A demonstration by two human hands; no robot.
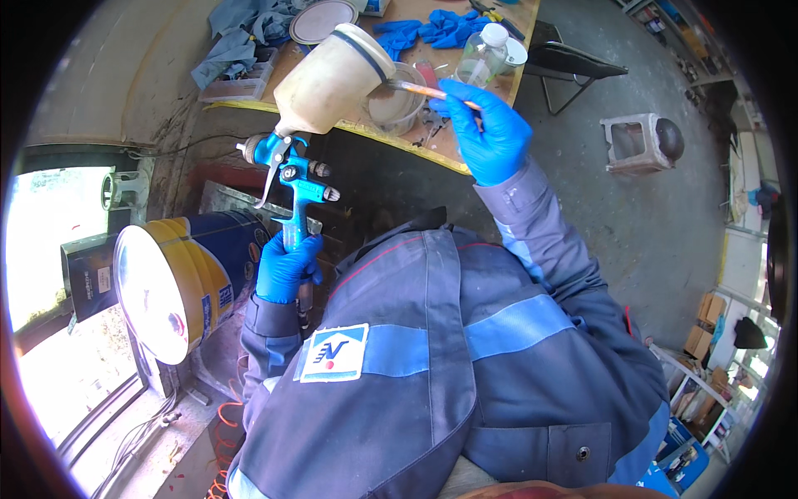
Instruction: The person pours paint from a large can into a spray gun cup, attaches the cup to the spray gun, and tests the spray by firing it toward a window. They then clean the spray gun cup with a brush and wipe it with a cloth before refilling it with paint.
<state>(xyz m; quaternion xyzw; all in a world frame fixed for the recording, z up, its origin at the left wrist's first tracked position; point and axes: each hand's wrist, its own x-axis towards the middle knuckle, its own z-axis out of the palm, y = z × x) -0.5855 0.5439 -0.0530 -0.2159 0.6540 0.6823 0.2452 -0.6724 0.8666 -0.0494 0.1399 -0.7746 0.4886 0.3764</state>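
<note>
My left hand [287,268], in a blue glove, is wrapped round the handle of a blue spray gun [295,179] and holds it upright. A tilted whitish paint cup [320,83] with a dark band near its top sits on the gun. In my right hand [490,131], also gloved in blue, is a paintbrush [424,90] with a wooden handle. Its tip points left and lies by the cup's top edge; whether it touches, I cannot tell. Below the brush, a round plastic tub [397,116] stands at the table's near edge, partly hidden by the cup.
The wooden table [449,151] also holds a clear jar with a white lid [486,54], spare blue gloves [449,29], rags [241,37] and a round lid [322,21]. A yellow-and-blue drum [195,270] lies at left by the window. A black chair [573,62] stands at right.
</note>
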